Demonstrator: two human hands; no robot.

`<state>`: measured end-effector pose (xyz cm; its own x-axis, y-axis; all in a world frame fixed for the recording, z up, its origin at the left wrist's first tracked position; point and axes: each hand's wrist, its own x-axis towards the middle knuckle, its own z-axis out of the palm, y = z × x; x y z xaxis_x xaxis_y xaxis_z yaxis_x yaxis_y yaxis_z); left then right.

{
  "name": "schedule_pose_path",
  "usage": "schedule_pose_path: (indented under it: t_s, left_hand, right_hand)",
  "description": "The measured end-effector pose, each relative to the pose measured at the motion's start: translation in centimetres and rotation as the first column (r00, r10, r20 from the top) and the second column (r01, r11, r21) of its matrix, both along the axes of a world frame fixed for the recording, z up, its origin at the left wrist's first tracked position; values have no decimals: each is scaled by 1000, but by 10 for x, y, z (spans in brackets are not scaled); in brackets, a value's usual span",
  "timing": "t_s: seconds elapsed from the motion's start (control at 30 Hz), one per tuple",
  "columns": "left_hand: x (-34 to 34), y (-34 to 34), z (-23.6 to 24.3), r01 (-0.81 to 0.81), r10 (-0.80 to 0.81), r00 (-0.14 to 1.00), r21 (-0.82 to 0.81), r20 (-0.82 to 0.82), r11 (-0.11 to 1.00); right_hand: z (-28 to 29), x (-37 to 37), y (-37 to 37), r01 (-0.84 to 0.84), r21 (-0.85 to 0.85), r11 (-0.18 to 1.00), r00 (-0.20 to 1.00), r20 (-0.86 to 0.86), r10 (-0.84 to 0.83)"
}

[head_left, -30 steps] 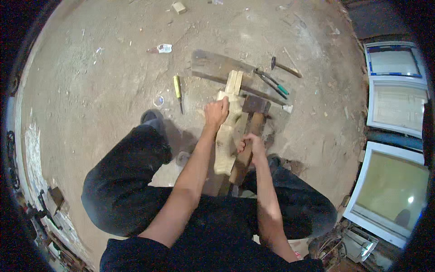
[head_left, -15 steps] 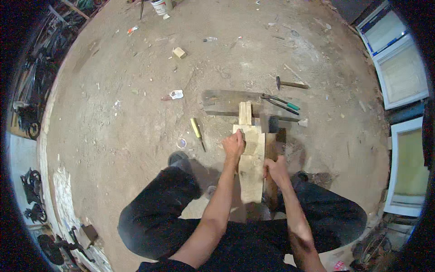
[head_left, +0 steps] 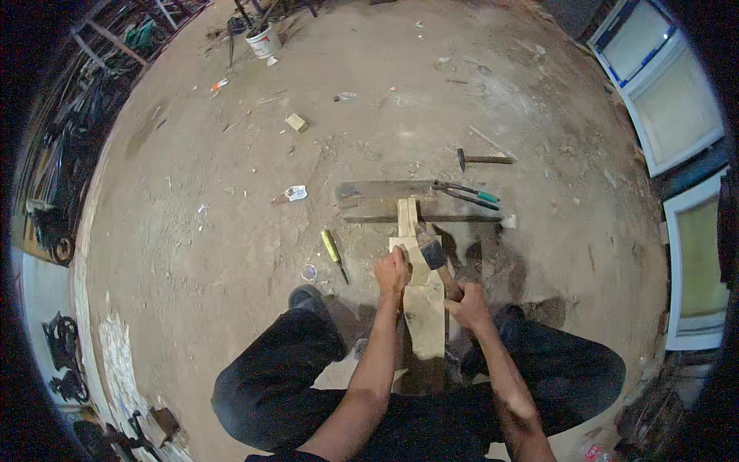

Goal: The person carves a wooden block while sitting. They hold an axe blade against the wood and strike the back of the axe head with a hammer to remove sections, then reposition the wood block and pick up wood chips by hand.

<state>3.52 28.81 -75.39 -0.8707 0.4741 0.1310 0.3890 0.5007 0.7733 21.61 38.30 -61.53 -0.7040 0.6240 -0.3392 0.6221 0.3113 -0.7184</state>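
A pale wooden board (head_left: 425, 317) lies lengthwise between my knees, its narrow far end (head_left: 407, 218) resting on a dark plank (head_left: 369, 202). My left hand (head_left: 392, 271) is closed at the board's left edge, and its fingertips are partly hidden. On the right, my right hand (head_left: 469, 306) grips the wooden handle of a short tool with a dark, blocky head (head_left: 433, 254). That head is over the board's far part, close to my left hand; whether it touches the wood I cannot tell.
Long-handled cutters (head_left: 468, 194) with a green grip lie on the plank's right side. Beyond them is a hammer (head_left: 486, 159). A yellow-handled screwdriver-like tool (head_left: 331, 248) lies left of the board. A wood block (head_left: 296, 122) and a white bucket (head_left: 263, 42) stand farther off.
My right hand has brought the dark-headed tool leftward, from beside the board to over it. My left hand stays at the board's edge. The whole view has shifted slightly.
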Motion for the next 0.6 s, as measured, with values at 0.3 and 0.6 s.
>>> schedule_pose_path:
  t_s: [0.3, 0.6]
  left_hand:
    - [9, -8, -17, -147, 157, 957, 58, -245, 987]
    - [13, 1, -17, -84, 100, 908, 57, -407, 995]
  right_hand:
    - [20, -11, 8, 74, -115, 991, 993, 96, -63]
    - [-71, 17, 13, 69, -64, 996, 996, 63, -65]
